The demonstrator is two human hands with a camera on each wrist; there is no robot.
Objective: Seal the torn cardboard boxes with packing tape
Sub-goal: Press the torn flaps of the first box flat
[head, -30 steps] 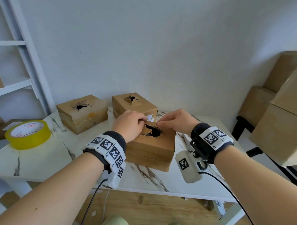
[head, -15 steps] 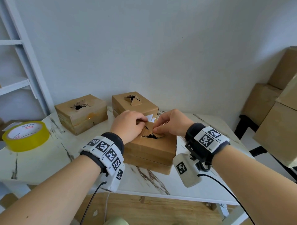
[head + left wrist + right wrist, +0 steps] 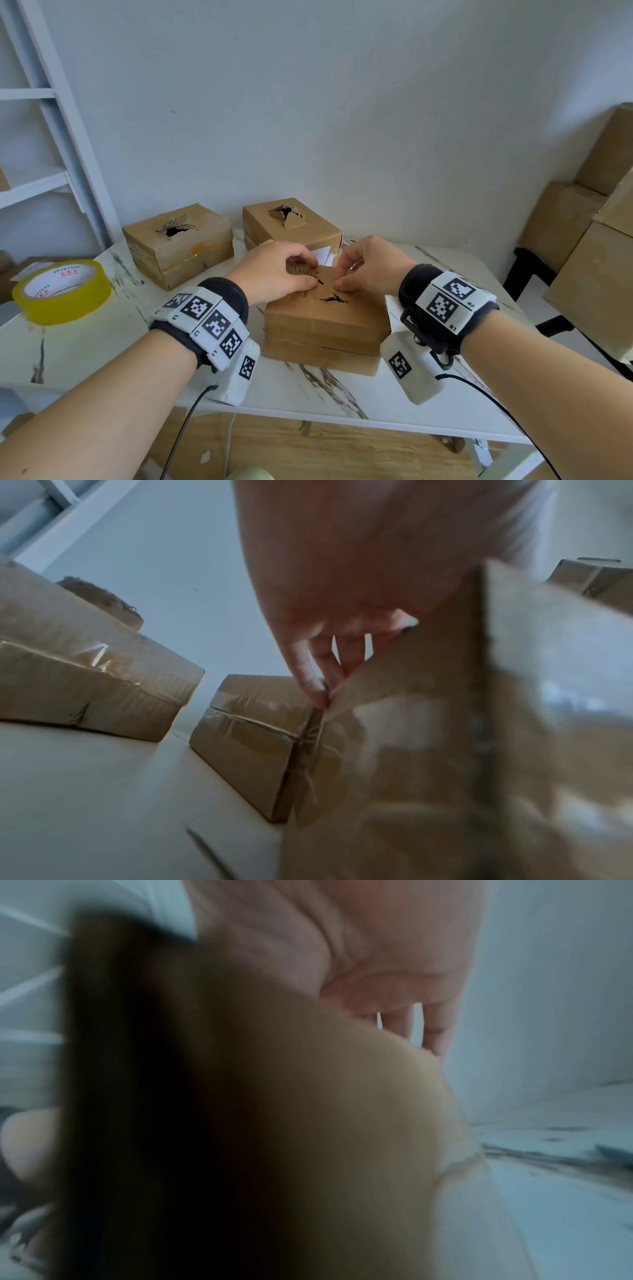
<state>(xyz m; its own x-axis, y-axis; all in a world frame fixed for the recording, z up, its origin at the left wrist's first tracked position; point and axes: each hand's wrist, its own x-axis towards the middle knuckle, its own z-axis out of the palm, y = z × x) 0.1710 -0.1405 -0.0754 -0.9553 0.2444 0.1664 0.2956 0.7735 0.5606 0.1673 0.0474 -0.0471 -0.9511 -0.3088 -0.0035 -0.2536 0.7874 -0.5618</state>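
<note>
The near cardboard box [image 3: 325, 318] stands in the middle of the white marble table [image 3: 102, 342]. Its torn flaps lie almost flat, leaving a thin dark tear [image 3: 334, 299]. My left hand [image 3: 301, 274] and right hand [image 3: 346, 275] sit side by side on its top, fingertips pressing the flaps down. In the left wrist view my fingers [image 3: 318, 669] reach down onto the box's top edge [image 3: 445, 750]. The right wrist view is blurred: fingers [image 3: 431, 1031] over brown cardboard [image 3: 274, 1123]. The yellow tape roll [image 3: 61, 291] lies at the table's left edge, held by neither hand.
Two more boxes with open holes stand behind: one at back left [image 3: 178, 250], one at back middle [image 3: 291, 222]. A white shelf frame [image 3: 51, 137] rises at left. Large stacked cartons [image 3: 589, 257] fill the right side beyond the table.
The open hole in the near box's top has been pushed nearly flat. Both hands have drawn closer together over the tear.
</note>
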